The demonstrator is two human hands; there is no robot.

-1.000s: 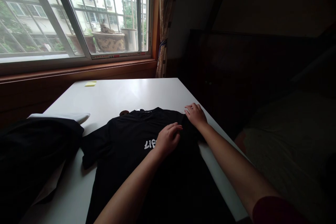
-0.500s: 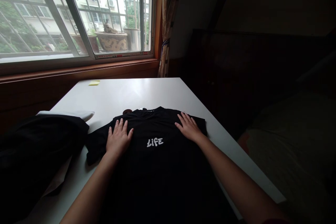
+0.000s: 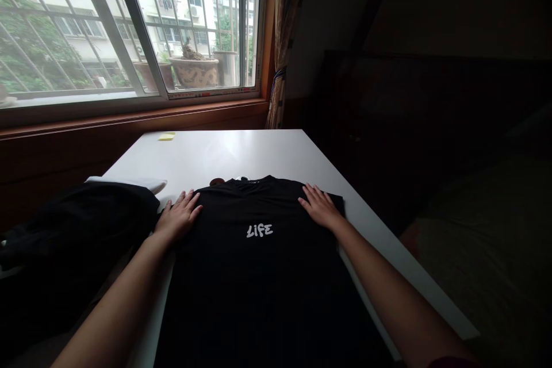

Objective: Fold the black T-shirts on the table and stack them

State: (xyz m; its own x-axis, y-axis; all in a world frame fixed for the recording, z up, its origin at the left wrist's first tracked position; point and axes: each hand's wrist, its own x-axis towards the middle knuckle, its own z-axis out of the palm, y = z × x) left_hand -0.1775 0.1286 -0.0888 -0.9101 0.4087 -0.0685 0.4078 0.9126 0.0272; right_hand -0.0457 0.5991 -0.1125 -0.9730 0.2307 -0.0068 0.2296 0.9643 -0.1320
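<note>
A black T-shirt (image 3: 259, 276) with white lettering lies spread flat on the white table (image 3: 241, 152), its collar at the far side. My left hand (image 3: 177, 217) lies open on the shirt's left sleeve area, fingers spread. On the right shoulder of the shirt rests my right hand (image 3: 319, 206), palm down and fingers apart. Neither hand grips anything. Just past the collar, a small brown round object (image 3: 217, 181) and a white-and-black one (image 3: 242, 178) show partly.
A heap of black cloth (image 3: 86, 230) with a white piece (image 3: 150, 184) lies at the left. A yellow note (image 3: 166, 136) sits near the far left corner. Beyond are a window and a curtain (image 3: 282, 63).
My left hand has moved left across the shirt, from its chest edge onto the sleeve. My right hand stays on the right shoulder. The view has shifted slightly.
</note>
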